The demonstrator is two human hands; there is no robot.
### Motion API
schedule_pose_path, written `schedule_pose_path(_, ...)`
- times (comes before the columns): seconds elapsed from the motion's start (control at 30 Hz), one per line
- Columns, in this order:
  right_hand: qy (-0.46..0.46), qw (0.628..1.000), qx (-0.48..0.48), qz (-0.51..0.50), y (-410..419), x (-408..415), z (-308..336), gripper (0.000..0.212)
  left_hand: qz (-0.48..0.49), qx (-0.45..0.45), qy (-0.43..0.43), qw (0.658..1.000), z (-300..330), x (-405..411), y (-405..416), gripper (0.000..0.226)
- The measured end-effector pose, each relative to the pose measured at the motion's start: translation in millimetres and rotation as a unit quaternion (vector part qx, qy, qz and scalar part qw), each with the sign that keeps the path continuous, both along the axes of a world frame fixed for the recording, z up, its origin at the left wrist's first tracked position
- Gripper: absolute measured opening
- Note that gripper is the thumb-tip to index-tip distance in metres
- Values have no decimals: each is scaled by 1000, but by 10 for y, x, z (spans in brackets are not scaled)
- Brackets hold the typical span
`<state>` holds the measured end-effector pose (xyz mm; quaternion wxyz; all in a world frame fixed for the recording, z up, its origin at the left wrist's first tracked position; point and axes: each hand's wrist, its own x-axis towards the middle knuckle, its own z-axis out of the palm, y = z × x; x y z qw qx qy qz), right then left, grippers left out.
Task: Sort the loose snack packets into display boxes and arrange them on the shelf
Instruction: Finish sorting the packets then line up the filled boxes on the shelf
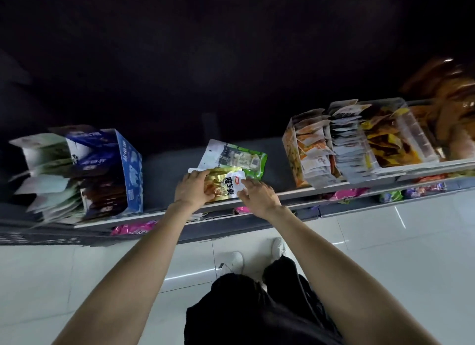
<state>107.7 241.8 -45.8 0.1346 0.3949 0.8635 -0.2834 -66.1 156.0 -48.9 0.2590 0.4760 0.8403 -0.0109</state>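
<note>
Both hands, left (193, 188) and right (258, 194), grip 1 gold packet (226, 184), half hiding a green packet (241, 159).

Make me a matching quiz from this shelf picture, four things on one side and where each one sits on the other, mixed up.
Things:
1. blue box
2. green packet
3. gold packet
4. clear bin

Places:
A. between both hands
B. left end of the shelf
C. right of the packet rows
D. mid-shelf, just behind the held packet

Pairs: 1-B, 2-D, 3-A, 4-C
</note>
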Motion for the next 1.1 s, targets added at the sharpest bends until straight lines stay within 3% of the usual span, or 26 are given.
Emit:
schedule_pose_path(0.2,-11,996,4,-87,-89,-130,-15,48,-77,16,66,995,-85,-74,54,70)
schedule_pose_path(0.3,28,988,-42,-146,-97,-119,17,46,-57,69,-27,996,-26,-134,49,38)
schedule_pose_path(0.4,132,962,-75,-227,-121,-73,120,47,-19,117,-149,982,132,-215,34,10)
schedule_pose_path(0.47,204,939,-70,-268,-142,-9,251,44,-20,147,-184,972,291,-235,-3,10)
schedule_pose_path(0.57,287,913,-69,-281,-194,158,479,12,-13,201,-264,943,633,-162,-84,9)
schedule_pose_path(0.73,368,862,-129,-323,-219,693,792,17,-69,227,-390,890,1099,260,-58,18)
schedule_pose_path(0.83,370,857,-103,-343,-184,1081,987,19,-95,229,-429,869,1205,586,90,17)
schedule_pose_path(0.93,406,848,-98,-327,-165,1462,1227,10,-101,223,-431,869,1246,881,290,17)
schedule_pose_path(1.0,420,848,-79,-313,-122,1674,1360,18,-111,226,-423,870,1266,1097,435,16)
schedule_pose_path(1.1,419,845,17,-330,69,1989,1443,13,-104,299,-354,880,1294,1414,700,15)
